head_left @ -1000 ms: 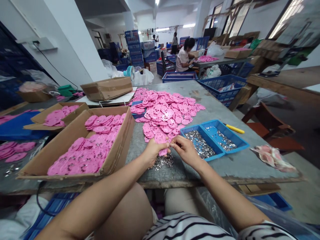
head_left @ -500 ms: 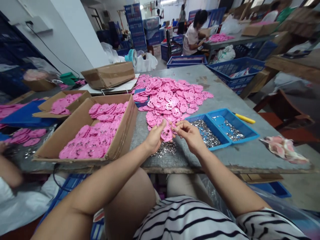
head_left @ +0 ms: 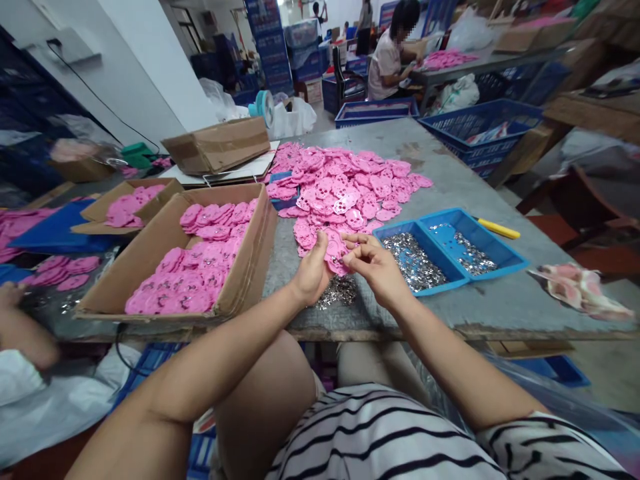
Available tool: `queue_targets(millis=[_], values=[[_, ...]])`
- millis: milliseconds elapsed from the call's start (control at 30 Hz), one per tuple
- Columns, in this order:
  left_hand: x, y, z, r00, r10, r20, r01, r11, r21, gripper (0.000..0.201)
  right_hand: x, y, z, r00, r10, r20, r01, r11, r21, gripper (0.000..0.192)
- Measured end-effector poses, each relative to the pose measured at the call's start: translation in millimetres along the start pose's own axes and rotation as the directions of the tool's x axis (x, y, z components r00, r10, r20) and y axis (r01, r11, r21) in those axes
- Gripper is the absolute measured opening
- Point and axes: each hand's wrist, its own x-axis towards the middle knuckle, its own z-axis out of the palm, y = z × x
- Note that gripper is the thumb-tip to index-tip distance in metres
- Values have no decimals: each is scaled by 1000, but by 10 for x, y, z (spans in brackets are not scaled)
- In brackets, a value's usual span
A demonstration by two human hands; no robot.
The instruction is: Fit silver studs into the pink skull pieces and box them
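My left hand [head_left: 311, 272] is closed on a flat pink plastic piece [head_left: 335, 249] with holes in it, thumb on its upper face. At the piece's right edge, the thumb and fingers of my right hand [head_left: 374, 265] are pinched together; whatever sits between those fingertips is too small to make out. Below both hands lies a small heap of shiny metal bits [head_left: 338, 292] on the table. Just behind them spreads a large pile of similar pink pieces [head_left: 345, 183]. A blue two-compartment tray [head_left: 463, 283] with metal bits stands right of my right hand.
Left of my hands stands a cardboard box [head_left: 267, 250] holding rows of pink pieces. A yellow-handled tool [head_left: 497, 229] lies behind the tray, and a crumpled patterned bag [head_left: 583, 290] lies at the right. Another person's arm [head_left: 25, 330] rests at the left table edge.
The pink piece has tilted and turned slightly in my left hand. My right fingertips have moved closer against its edge. The view has shifted a little.
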Motion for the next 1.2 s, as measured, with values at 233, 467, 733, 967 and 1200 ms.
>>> queue_targets(millis=[233, 467, 733, 967, 1200], values=[[2, -16, -23, 1000, 5, 13, -5, 1000, -26, 45, 10, 25, -2, 1000, 1, 21, -1, 1000, -21, 25], [13, -25, -36, 999, 2, 32, -2, 1000, -23, 45, 8, 41, -12, 1000, 7, 19, -6, 1000, -26, 21], [20, -34, -49, 999, 18, 41, -16, 999, -43, 43, 8, 51, 1, 999, 21, -37, -21, 1000, -12, 32], [2, -28, -25, 1000, 2, -5, -2, 996, -90, 43, 27, 63, 11, 998, 22, -58, -23, 1000, -10, 32], [-22, -26, -15, 999, -40, -11, 39, 993, -115, 45, 24, 121, -9, 994, -51, -102, 39, 993, -115, 22]])
